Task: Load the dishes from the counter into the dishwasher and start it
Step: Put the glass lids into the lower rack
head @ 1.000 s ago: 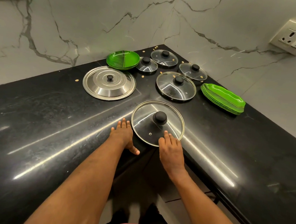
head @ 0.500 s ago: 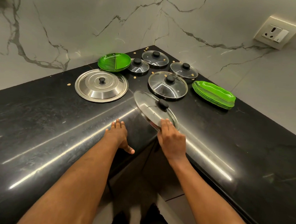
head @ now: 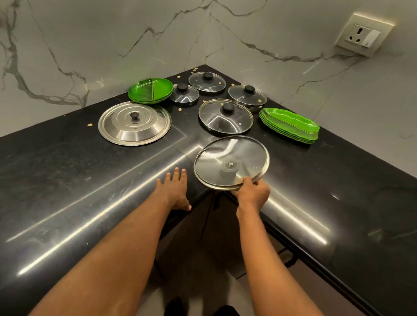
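Forearms [head: 113,262] reach in from the near edge toward the inner corner of a black L-shaped surface [head: 78,198]. The left hand [head: 173,192] lies flat on the surface's near lip, fingers straight and slightly spread, thumb hanging over the edge, holding nothing. Just to its right, the right hand [head: 253,193] grips the near rim of the large glass lid [head: 232,157], fingers curled round it. That lid is tipped up so its underside faces the camera, and its knob shows dimly through the glass; whether its far rim touches the surface I cannot tell. Beyond it a medium glass lid [head: 226,116] with a black knob lies flat. To the left a wide steel lid [head: 134,123] lies knob up, and to the right sits a stack of green trays [head: 290,125]. Farther back, three small glass lids [head: 206,81] cluster near the corner, with a round green divided plate [head: 150,90] just beside the leftmost one. Pale crumbs [head: 90,124] dot the surface around them. A socket plate [head: 364,34] is set in the marble wall [head: 112,30] at far right
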`<state>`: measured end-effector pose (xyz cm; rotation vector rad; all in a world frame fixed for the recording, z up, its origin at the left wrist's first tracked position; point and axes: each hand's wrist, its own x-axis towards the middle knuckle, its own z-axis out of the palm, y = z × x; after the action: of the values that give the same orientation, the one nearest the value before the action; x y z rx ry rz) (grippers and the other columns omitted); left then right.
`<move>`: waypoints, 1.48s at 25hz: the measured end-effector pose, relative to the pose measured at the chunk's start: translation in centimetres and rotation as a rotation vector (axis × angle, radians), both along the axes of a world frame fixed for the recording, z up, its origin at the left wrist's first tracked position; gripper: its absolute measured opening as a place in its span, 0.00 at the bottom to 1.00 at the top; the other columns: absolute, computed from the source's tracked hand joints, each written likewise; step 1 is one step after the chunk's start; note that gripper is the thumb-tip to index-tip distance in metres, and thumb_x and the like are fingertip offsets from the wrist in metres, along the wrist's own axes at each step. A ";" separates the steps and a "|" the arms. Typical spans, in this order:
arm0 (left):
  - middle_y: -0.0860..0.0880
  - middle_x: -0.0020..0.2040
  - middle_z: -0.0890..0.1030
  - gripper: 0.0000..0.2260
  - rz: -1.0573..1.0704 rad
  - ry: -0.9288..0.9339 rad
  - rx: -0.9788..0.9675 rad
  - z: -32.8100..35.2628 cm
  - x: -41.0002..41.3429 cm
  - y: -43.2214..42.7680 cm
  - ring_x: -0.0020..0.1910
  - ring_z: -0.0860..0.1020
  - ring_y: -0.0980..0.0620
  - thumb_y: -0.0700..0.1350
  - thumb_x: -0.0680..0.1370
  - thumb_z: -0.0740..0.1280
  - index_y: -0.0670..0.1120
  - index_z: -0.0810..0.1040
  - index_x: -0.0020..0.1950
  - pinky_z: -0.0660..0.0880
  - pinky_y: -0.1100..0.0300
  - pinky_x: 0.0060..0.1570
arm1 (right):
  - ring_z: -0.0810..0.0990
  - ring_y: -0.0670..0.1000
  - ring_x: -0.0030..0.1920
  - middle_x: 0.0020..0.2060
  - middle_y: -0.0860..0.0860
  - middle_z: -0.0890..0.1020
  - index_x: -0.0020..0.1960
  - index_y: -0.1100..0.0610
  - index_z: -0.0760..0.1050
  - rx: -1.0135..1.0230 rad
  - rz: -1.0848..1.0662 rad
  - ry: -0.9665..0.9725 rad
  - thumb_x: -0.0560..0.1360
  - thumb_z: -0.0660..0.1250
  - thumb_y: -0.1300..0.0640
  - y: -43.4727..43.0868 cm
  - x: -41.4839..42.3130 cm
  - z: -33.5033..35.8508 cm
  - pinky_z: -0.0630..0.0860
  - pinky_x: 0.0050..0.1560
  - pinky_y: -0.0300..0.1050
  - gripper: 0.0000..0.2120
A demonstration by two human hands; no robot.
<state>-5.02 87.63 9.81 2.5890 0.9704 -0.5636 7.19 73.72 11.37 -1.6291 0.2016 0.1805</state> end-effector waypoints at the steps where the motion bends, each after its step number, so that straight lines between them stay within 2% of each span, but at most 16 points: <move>1: 0.43 0.81 0.39 0.53 -0.003 -0.001 0.029 -0.1 -0.3 -0.7 0.80 0.44 0.40 0.55 0.73 0.74 0.44 0.36 0.80 0.49 0.39 0.75 | 0.82 0.56 0.37 0.30 0.51 0.80 0.35 0.56 0.75 0.096 -0.030 0.087 0.72 0.62 0.67 -0.6 -0.4 -0.6 0.81 0.42 0.58 0.10; 4: 0.43 0.80 0.38 0.51 0.021 -0.024 0.092 -0.4 -1.4 -2.3 0.79 0.42 0.40 0.56 0.75 0.72 0.44 0.35 0.80 0.46 0.39 0.75 | 0.83 0.60 0.41 0.36 0.55 0.82 0.38 0.56 0.77 0.165 -0.033 0.164 0.73 0.62 0.67 -2.7 -0.6 -1.9 0.82 0.43 0.62 0.10; 7: 0.43 0.80 0.37 0.49 0.059 -0.066 0.116 -0.3 -2.6 -3.9 0.79 0.40 0.40 0.58 0.77 0.68 0.44 0.34 0.80 0.44 0.39 0.75 | 0.82 0.59 0.41 0.41 0.59 0.81 0.51 0.63 0.77 0.271 0.003 0.230 0.75 0.61 0.67 -5.2 -0.7 -2.2 0.82 0.32 0.51 0.08; 11: 0.43 0.80 0.36 0.48 0.077 -0.073 0.173 -0.5 -4.3 -7.9 0.79 0.40 0.40 0.61 0.77 0.67 0.44 0.35 0.80 0.44 0.39 0.76 | 0.82 0.53 0.36 0.38 0.58 0.82 0.57 0.63 0.73 0.348 0.051 0.266 0.75 0.61 0.68 -9.5 -2.3 -2.7 0.79 0.27 0.45 0.12; 16: 0.43 0.80 0.37 0.50 0.097 -0.071 0.162 -0.6 -7.2 -13.3 0.79 0.40 0.40 0.61 0.76 0.68 0.44 0.35 0.80 0.43 0.38 0.76 | 0.82 0.53 0.37 0.41 0.59 0.83 0.57 0.60 0.72 0.369 0.095 0.262 0.74 0.63 0.68 -14.6 -5.2 -2.8 0.80 0.34 0.47 0.13; 19: 0.44 0.80 0.37 0.50 0.121 -0.080 0.156 -0.5 -9.7 -16.3 0.79 0.39 0.40 0.60 0.75 0.70 0.45 0.35 0.80 0.42 0.39 0.76 | 0.81 0.50 0.33 0.38 0.57 0.81 0.59 0.61 0.70 0.404 0.112 0.275 0.76 0.61 0.69 -17.3 -7.9 -2.4 0.79 0.35 0.46 0.13; 23: 0.44 0.80 0.35 0.52 0.124 -0.059 0.136 -0.5 -13.4 -19.2 0.79 0.38 0.41 0.58 0.75 0.72 0.45 0.34 0.79 0.41 0.40 0.75 | 0.81 0.50 0.33 0.38 0.57 0.82 0.58 0.60 0.69 0.395 0.102 0.292 0.76 0.60 0.70 -20.7 -11.7 -2.1 0.80 0.37 0.47 0.13; 30: 0.44 0.80 0.35 0.52 0.081 -0.078 0.106 -1.6 -21.7 -23.8 0.79 0.38 0.41 0.56 0.75 0.72 0.46 0.33 0.79 0.41 0.39 0.75 | 0.83 0.50 0.32 0.41 0.59 0.83 0.62 0.63 0.69 0.355 0.065 0.274 0.75 0.60 0.71 -26.8 -19.6 -3.3 0.80 0.40 0.48 0.15; 34: 0.44 0.79 0.35 0.51 0.022 -0.049 0.073 -2.9 -28.5 -26.7 0.78 0.37 0.41 0.56 0.75 0.72 0.46 0.33 0.79 0.40 0.39 0.75 | 0.83 0.49 0.31 0.40 0.59 0.83 0.60 0.62 0.68 0.339 0.014 0.261 0.76 0.58 0.71 -30.8 -27.0 -3.8 0.79 0.49 0.59 0.14; 37: 0.44 0.80 0.35 0.51 -0.028 -0.048 0.066 -3.2 -32.0 -29.6 0.78 0.38 0.41 0.55 0.75 0.72 0.46 0.33 0.79 0.41 0.39 0.75 | 0.82 0.48 0.30 0.39 0.58 0.82 0.57 0.60 0.68 0.336 -0.023 0.277 0.76 0.58 0.71 -34.4 -32.2 -4.1 0.79 0.45 0.55 0.12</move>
<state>-37.01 58.05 6.62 2.6651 0.9534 -0.4825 -24.99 39.33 7.29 -1.2631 0.3812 0.4019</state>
